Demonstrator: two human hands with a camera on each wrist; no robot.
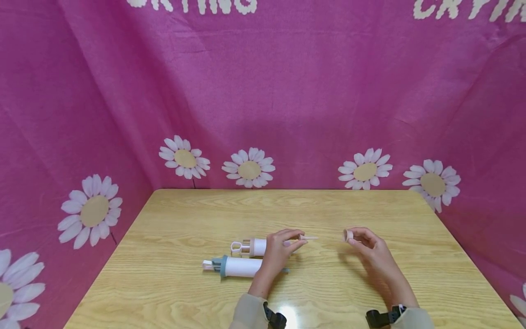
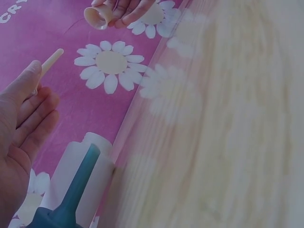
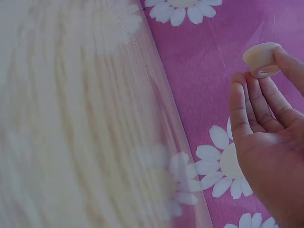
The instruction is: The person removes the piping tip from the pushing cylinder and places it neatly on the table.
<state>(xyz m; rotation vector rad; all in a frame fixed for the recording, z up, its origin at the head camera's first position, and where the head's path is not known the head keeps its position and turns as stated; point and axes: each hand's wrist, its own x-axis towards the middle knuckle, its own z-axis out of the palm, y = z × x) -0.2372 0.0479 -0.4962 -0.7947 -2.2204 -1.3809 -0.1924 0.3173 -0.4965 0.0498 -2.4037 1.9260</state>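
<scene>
Teal-ended tube: lay beside beige-ended tube on table, left hand and wrist kinda blocking both, insides hidden
Beige nozzle: pinched in that hand
Beige ring: pinched in right hand

- Bright head view! White glare flares off the glossy yellow wood-grain table, low between bare left hand and bare right hand!
- Soft shadow beside the right hand!
- Wrist views: dim, hazy, table blurred, white-petalled daisies ghosting across it!
</scene>
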